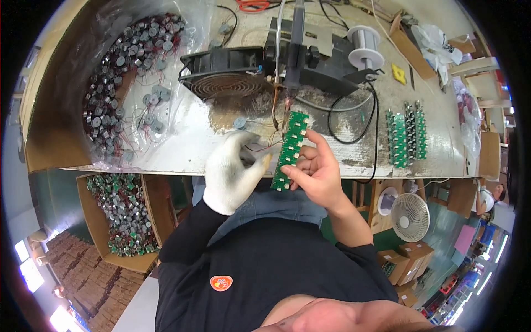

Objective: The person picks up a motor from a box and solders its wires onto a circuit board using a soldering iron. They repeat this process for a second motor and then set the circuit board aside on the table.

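Observation:
My right hand (315,174), bare, grips a long green circuit board panel (291,146) between thumb and fingers, tilted with its far end near the tip of an upright soldering iron (294,61). Beside the panel, my left hand (232,171) wears a white glove and is curled with thumb and fingers bent. Thin red and dark wires (264,148) run from the gloved fingers toward the panel's left edge; whatever else sits in that palm is hidden. A thin brown solder feed tube (275,108) comes down next to the iron. One small round motor (239,123) lies just beyond the glove.
A black fan (224,74) and a white spool (365,47) stand at the back. Many wired motors (149,41) fill a plastic-lined box at left; a lower carton (155,205) holds more parts. Several board panels (397,138) lie at right, past a black cable (376,127).

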`<action>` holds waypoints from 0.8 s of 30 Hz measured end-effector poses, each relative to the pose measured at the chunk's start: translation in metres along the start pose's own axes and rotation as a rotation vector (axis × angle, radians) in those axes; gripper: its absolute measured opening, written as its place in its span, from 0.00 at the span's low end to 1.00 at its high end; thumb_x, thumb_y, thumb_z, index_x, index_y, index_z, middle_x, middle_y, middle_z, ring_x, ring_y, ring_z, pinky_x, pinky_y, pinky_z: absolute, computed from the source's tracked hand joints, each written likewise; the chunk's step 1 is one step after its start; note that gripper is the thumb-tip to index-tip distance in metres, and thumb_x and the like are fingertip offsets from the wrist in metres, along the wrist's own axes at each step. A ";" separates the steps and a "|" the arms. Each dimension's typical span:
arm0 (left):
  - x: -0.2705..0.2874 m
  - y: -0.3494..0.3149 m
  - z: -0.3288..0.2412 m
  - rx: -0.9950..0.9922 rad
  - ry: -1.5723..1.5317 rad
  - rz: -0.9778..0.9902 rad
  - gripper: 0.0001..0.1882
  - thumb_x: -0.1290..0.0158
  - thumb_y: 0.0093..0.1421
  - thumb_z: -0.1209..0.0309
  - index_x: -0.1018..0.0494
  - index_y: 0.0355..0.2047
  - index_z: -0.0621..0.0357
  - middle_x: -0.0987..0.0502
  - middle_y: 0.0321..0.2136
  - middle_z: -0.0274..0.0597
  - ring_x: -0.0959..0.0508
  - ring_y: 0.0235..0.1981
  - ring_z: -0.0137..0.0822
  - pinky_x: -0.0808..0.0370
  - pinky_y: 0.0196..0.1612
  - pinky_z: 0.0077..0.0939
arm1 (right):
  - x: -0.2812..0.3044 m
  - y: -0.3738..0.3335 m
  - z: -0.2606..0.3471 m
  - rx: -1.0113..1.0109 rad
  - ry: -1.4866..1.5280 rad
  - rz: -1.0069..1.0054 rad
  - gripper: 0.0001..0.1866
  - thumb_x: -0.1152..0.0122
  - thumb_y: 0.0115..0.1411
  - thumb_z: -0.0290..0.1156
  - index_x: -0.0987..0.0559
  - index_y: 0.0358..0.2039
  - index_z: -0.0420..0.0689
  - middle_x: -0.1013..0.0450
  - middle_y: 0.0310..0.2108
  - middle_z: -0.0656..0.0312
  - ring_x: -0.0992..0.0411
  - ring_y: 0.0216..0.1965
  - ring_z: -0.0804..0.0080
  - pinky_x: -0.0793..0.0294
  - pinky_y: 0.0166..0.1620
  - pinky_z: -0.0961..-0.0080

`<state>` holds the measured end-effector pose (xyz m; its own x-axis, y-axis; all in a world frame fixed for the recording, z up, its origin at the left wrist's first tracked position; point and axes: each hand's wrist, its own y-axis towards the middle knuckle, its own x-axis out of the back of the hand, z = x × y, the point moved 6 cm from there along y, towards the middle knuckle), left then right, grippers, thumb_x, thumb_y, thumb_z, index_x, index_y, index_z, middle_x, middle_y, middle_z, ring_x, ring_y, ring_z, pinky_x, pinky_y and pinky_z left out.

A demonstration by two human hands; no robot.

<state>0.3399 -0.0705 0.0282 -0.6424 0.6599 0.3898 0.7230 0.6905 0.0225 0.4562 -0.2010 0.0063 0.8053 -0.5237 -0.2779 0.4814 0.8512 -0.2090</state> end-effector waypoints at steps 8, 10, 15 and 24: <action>0.049 0.007 0.003 -0.252 0.089 -0.156 0.25 0.39 0.47 0.78 0.32 0.47 0.63 0.31 0.46 0.53 0.24 0.42 0.45 0.26 0.44 0.31 | 0.013 0.013 0.002 0.018 -0.056 -0.125 0.37 0.39 0.54 0.16 0.47 0.61 0.38 0.27 0.37 0.54 0.28 0.24 0.79 0.29 0.21 0.86; 0.082 0.007 0.012 -0.200 0.250 -0.372 0.17 0.40 0.49 0.81 0.28 0.40 0.66 0.24 0.36 0.42 0.25 0.26 0.27 0.27 0.32 0.20 | 0.015 0.012 0.006 0.031 -0.048 -0.136 0.36 0.40 0.54 0.16 0.46 0.61 0.37 0.27 0.35 0.54 0.29 0.23 0.80 0.30 0.20 0.87; 0.155 0.014 0.013 -0.063 0.628 -0.605 0.12 0.40 0.51 0.74 0.23 0.37 0.62 0.22 0.32 0.44 0.22 0.30 0.37 0.27 0.36 0.26 | 0.013 0.014 0.005 0.038 -0.023 -0.080 0.35 0.41 0.55 0.16 0.45 0.60 0.37 0.27 0.33 0.56 0.29 0.23 0.81 0.31 0.19 0.88; 0.155 0.067 0.026 -0.086 0.872 -0.436 0.12 0.44 0.54 0.63 0.23 0.32 0.58 0.23 0.24 0.51 0.22 0.28 0.49 0.27 0.32 0.37 | 0.008 0.014 0.005 0.057 -0.036 -0.069 0.35 0.40 0.55 0.16 0.45 0.60 0.38 0.27 0.33 0.56 0.30 0.21 0.81 0.30 0.19 0.87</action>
<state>0.2817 0.0859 0.0663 -0.4693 -0.1228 0.8744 0.5048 0.7752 0.3798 0.4708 -0.1932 0.0060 0.7813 -0.5801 -0.2305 0.5541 0.8145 -0.1720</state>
